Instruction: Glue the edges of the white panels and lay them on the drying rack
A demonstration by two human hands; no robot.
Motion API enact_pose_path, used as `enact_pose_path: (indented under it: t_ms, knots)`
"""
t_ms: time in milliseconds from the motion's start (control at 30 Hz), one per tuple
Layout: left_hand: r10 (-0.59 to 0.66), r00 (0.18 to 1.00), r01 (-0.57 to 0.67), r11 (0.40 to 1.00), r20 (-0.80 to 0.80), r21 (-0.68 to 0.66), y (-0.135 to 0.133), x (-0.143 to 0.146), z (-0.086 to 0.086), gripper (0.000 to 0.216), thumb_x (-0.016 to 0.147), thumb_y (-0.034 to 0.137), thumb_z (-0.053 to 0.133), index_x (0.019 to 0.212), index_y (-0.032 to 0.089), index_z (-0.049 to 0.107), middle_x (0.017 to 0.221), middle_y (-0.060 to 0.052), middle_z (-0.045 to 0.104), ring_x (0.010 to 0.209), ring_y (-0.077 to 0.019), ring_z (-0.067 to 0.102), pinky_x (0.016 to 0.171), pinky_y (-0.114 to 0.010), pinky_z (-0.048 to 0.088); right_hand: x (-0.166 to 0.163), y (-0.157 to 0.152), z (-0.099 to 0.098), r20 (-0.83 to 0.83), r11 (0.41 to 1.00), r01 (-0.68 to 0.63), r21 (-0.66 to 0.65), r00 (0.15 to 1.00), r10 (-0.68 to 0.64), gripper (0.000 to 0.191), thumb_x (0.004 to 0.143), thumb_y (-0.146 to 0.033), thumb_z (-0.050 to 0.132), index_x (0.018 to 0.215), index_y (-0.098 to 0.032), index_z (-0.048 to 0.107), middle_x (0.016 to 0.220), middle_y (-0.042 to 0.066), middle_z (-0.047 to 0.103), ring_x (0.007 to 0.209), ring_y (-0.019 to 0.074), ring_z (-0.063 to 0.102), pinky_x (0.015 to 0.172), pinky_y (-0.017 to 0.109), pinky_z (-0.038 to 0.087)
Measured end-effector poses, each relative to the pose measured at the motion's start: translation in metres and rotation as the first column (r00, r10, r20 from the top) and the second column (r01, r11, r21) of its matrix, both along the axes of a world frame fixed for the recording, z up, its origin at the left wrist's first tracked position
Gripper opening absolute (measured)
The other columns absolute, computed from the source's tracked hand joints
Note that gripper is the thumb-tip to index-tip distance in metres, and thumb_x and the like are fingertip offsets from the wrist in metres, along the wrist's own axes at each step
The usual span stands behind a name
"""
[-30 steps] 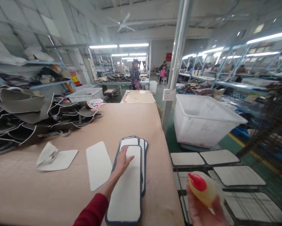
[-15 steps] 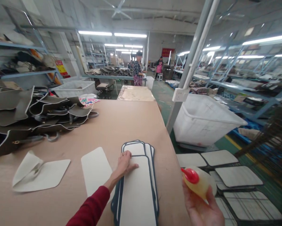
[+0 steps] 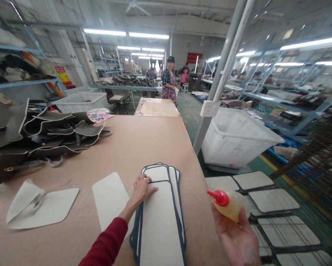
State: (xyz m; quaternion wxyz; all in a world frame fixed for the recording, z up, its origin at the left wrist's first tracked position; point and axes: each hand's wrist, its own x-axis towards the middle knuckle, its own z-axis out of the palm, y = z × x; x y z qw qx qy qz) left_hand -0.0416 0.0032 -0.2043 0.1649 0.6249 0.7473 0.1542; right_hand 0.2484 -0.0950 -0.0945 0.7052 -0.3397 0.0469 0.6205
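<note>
My left hand (image 3: 141, 188) lies with fingers stretched flat on the top of a stack of white panels with dark blue edging (image 3: 161, 218) on the tan worktable (image 3: 143, 140). My right hand (image 3: 238, 236) is closed around a squeeze bottle of yellowish glue with a red cap (image 3: 229, 204), held off the table's right edge, nozzle pointing left. A plain white panel (image 3: 109, 199) lies just left of the stack. Further left, a white piece with a folded-over corner (image 3: 40, 207) rests on the table.
Dark grey bag pieces with handles (image 3: 44, 136) are heaped at the table's far left. A large white plastic tub (image 3: 235, 138) stands beside a metal post (image 3: 223, 70). White panels lie on a wire rack (image 3: 271, 207) to the right. A person (image 3: 169, 81) stands in the aisle beyond.
The view has dipped and swung slightly. My left hand has slid a little down the stack. My right hand with the bottle has tilted so that its red nozzle points left.
</note>
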Motion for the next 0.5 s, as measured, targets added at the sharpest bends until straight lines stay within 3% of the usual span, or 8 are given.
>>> enact_pose_path:
  t_ms: [100, 167, 200, 267, 367, 433, 500]
  knots:
    - [-0.097, 0.960, 0.102, 0.995, 0.261, -0.005, -0.001, -0.005, 0.017, 0.035, 0.073, 0.031, 0.069, 0.104, 0.017, 0.062, 0.116, -0.013, 0.060, 0.112, -0.0308, 0.053, 0.094, -0.046, 0.043, 0.002, 0.000, 0.001, -0.044, 0.999, 0.035, -0.041, 0.998, -0.037, 0.036, 0.071, -0.030, 0.077, 0.103, -0.015, 0.070, 0.104, 0.011, 0.073, 0.088, 0.0239, 0.072, 0.069, 0.034, 0.062]
    - [-0.206, 0.836, 0.193, 0.978, 0.508, 0.078, -0.005, -0.001, 0.028, 0.045, 0.072, 0.032, 0.067, 0.114, 0.017, 0.058, 0.118, -0.011, 0.061, 0.112, -0.0278, 0.055, 0.096, -0.041, 0.044, 0.004, -0.001, 0.001, -0.057, 0.998, 0.049, -0.044, 0.997, -0.052, 0.037, 0.066, -0.029, 0.081, 0.098, -0.015, 0.070, 0.101, 0.011, 0.074, 0.087, 0.0254, 0.072, 0.068, 0.035, 0.062]
    - [-0.217, 0.761, 0.181, 0.976, 0.612, 0.121, -0.008, 0.003, 0.032, 0.052, 0.072, 0.033, 0.067, 0.119, 0.017, 0.056, 0.120, -0.011, 0.061, 0.114, -0.0273, 0.055, 0.097, -0.039, 0.044, 0.006, -0.002, 0.001, -0.052, 0.998, 0.053, -0.027, 0.997, -0.055, 0.039, 0.063, -0.029, 0.083, 0.097, -0.015, 0.071, 0.100, 0.011, 0.074, 0.087, 0.0256, 0.071, 0.068, 0.035, 0.062]
    - [-0.097, 0.621, 0.021, 0.994, 0.778, 0.108, -0.015, 0.014, 0.038, 0.065, 0.070, 0.038, 0.070, 0.128, 0.016, 0.051, 0.123, -0.012, 0.061, 0.116, -0.0280, 0.056, 0.094, -0.038, 0.047, 0.009, -0.003, 0.000, -0.023, 0.998, 0.047, 0.029, 0.999, -0.046, 0.042, 0.060, -0.031, 0.086, 0.096, -0.017, 0.071, 0.100, 0.010, 0.074, 0.088, 0.0246, 0.071, 0.069, 0.033, 0.062]
    - [0.180, 0.421, -0.259, 0.963, 0.889, -0.073, -0.032, 0.033, 0.039, 0.074, 0.068, 0.046, 0.074, 0.130, 0.013, 0.049, 0.117, -0.014, 0.065, 0.109, -0.0278, 0.061, 0.087, -0.036, 0.051, 0.015, -0.006, -0.001, 0.025, 0.995, 0.060, 0.084, 0.998, -0.062, 0.047, 0.058, -0.033, 0.088, 0.099, -0.019, 0.071, 0.100, 0.009, 0.074, 0.087, 0.0231, 0.071, 0.071, 0.033, 0.061]
    - [0.224, 0.336, -0.270, 0.953, 0.915, -0.135, -0.049, 0.044, 0.039, 0.071, 0.067, 0.051, 0.075, 0.123, 0.013, 0.056, 0.114, -0.013, 0.068, 0.107, -0.0269, 0.063, 0.086, -0.034, 0.051, 0.020, -0.010, 0.002, 0.044, 0.991, 0.098, 0.092, 0.994, -0.102, 0.053, 0.054, -0.032, 0.090, 0.102, -0.019, 0.070, 0.099, 0.008, 0.074, 0.085, 0.0235, 0.071, 0.070, 0.033, 0.061]
    - [0.204, 0.304, -0.211, 0.967, 0.931, -0.143, -0.067, 0.054, 0.043, 0.065, 0.067, 0.056, 0.074, 0.114, 0.012, 0.063, 0.110, -0.012, 0.070, 0.104, -0.0269, 0.064, 0.085, -0.033, 0.052, 0.026, -0.014, 0.006, 0.069, 0.984, 0.145, 0.101, 0.986, -0.153, 0.060, 0.050, -0.033, 0.091, 0.105, -0.020, 0.070, 0.100, 0.008, 0.074, 0.083, 0.0238, 0.071, 0.070, 0.033, 0.061]
